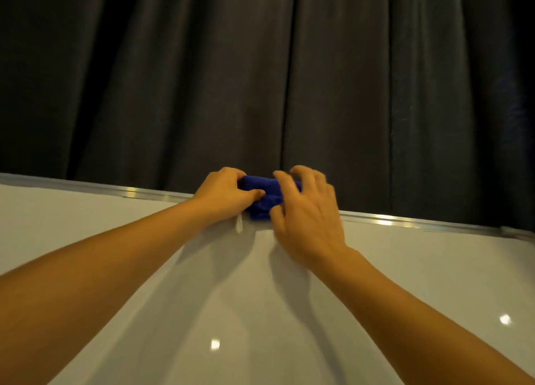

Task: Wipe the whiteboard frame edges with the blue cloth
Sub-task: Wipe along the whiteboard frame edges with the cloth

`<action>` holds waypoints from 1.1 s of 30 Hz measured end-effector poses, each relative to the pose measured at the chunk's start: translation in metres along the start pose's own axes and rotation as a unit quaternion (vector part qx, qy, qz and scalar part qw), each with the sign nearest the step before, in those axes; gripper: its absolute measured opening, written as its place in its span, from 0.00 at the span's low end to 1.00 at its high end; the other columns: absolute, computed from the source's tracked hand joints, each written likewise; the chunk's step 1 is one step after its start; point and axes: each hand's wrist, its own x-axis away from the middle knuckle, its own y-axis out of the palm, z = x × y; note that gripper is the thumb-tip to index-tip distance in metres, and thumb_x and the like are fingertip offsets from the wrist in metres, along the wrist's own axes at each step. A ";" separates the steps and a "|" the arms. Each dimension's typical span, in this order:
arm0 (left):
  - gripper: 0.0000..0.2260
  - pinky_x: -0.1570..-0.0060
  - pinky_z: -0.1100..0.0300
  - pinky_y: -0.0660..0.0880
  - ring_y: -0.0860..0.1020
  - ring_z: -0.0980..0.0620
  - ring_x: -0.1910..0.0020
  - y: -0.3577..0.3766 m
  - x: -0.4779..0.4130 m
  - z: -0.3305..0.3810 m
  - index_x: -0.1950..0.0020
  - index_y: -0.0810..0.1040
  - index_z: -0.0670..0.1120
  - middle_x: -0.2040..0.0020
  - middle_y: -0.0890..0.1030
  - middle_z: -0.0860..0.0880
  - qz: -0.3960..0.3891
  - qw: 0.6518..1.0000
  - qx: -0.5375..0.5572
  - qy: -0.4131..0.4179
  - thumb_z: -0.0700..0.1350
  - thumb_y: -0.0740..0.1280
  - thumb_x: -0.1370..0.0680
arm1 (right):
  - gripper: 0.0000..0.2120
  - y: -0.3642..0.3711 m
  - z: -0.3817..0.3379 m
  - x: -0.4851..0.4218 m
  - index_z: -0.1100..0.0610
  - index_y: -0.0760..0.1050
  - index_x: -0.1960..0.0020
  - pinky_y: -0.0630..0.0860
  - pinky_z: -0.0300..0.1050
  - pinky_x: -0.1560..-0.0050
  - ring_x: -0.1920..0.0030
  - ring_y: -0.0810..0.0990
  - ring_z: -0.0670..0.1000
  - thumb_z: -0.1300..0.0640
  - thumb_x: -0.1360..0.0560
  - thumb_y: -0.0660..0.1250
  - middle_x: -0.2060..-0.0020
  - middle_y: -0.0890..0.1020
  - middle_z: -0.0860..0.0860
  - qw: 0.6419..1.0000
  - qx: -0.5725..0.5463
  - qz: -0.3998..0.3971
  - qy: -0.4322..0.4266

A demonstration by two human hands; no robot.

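The blue cloth [265, 196] is bunched up on the silver top frame edge [385, 219] of the whiteboard [260, 312], near the middle of the view. My left hand [227, 195] grips the cloth's left side, fingers curled over the frame. My right hand [307, 211] presses on the cloth's right side with fingers spread and bent over it. Most of the cloth is hidden under both hands. A small white tag [239, 225] hangs below the left hand.
A dark pleated curtain [260, 75] hangs directly behind the whiteboard's top edge. The frame runs left [86, 186] and right from the hands, with a corner piece at the far right [518, 234]. Light spots reflect on the glossy board.
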 end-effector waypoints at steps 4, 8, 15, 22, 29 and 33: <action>0.10 0.53 0.49 0.77 0.80 0.45 0.55 0.005 0.017 -0.016 0.53 0.75 0.48 0.55 0.83 0.47 0.034 0.995 -0.074 0.066 0.55 0.63 0.21 | 0.39 0.034 -0.013 0.024 0.40 0.32 0.22 0.32 0.56 0.25 0.22 0.36 0.55 0.25 0.27 0.39 0.20 0.42 0.51 0.987 -0.004 -0.159 -0.020; 0.17 0.49 0.50 0.68 0.77 0.45 0.51 0.017 0.025 -0.039 0.52 0.74 0.50 0.51 0.82 0.47 0.063 0.962 -0.240 0.112 0.60 0.54 0.19 | 0.44 0.033 0.024 0.022 0.38 0.33 0.23 0.25 0.50 0.30 0.21 0.38 0.55 0.19 0.33 0.34 0.19 0.44 0.51 0.982 0.030 -0.185 -0.019; 0.19 0.40 0.47 0.66 0.74 0.48 0.49 0.040 0.022 -0.032 0.46 0.73 0.51 0.50 0.77 0.50 0.054 0.959 -0.270 0.072 0.62 0.50 0.20 | 0.47 0.029 0.048 0.024 0.39 0.38 0.22 0.27 0.57 0.30 0.21 0.40 0.60 0.17 0.36 0.35 0.20 0.47 0.53 0.970 0.037 -0.221 0.099; 0.19 0.42 0.48 0.66 0.73 0.45 0.47 0.041 0.024 -0.038 0.41 0.72 0.49 0.46 0.78 0.46 0.052 0.946 -0.308 0.088 0.60 0.51 0.20 | 0.38 0.023 0.073 0.036 0.32 0.34 0.25 0.30 0.54 0.26 0.21 0.40 0.55 0.20 0.32 0.34 0.19 0.46 0.50 0.984 0.034 -0.176 0.018; 0.32 0.28 0.39 0.59 0.69 0.40 0.33 0.062 0.026 -0.024 0.29 0.65 0.49 0.33 0.72 0.42 0.016 0.939 -0.339 0.057 0.69 0.46 0.23 | 0.44 0.009 0.110 0.047 0.33 0.30 0.26 0.27 0.60 0.28 0.25 0.27 0.57 0.17 0.38 0.31 0.22 0.33 0.45 0.969 0.024 -0.217 0.111; 0.46 0.27 0.39 0.56 0.68 0.40 0.31 0.060 0.027 -0.020 0.28 0.64 0.50 0.31 0.70 0.42 0.014 0.937 -0.346 0.036 0.79 0.40 0.33 | 0.38 0.023 0.082 0.050 0.30 0.29 0.28 0.24 0.59 0.30 0.27 0.23 0.54 0.19 0.34 0.34 0.24 0.30 0.42 0.980 0.009 -0.196 0.018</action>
